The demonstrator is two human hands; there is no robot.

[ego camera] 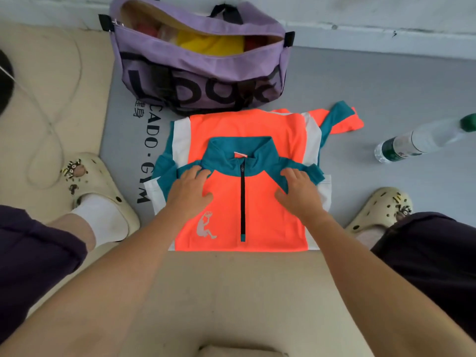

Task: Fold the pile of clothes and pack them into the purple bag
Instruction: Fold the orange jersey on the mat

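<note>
Pressing flat on an orange jersey (247, 191) spread on the grey floor mat (360, 81), just in front of the purple bag (201, 73). Left hand (190, 191) resting palm-down on the left shoulder, fingers straight and spread, holding nothing; right hand (298, 191) likewise flat on the right shoulder, its grip relaxed and empty. Folded once already by the look of it, with the teal collar and short zip facing up and a sleeve poking out at the far right corner. Bag unzipped and gaping, with a yellow garment (208, 43) and something red already inside. Plastic bottle (417, 140) lying well apart on the right; cream clogs (100, 184) on both feet flanking the work. Thin, slick sports fabric, probably: light, limp, no stiffness to hold a crease, prone to sliding open once lifted. Best taken by pinching both side edges near the shoulders, or by sliding flat palms under the bundle so the layers stay stacked. Stray sleeve likely worth tucking in first. Gentle carrying into the open mouth of the bag, laid on top of the yellow piece.
</note>
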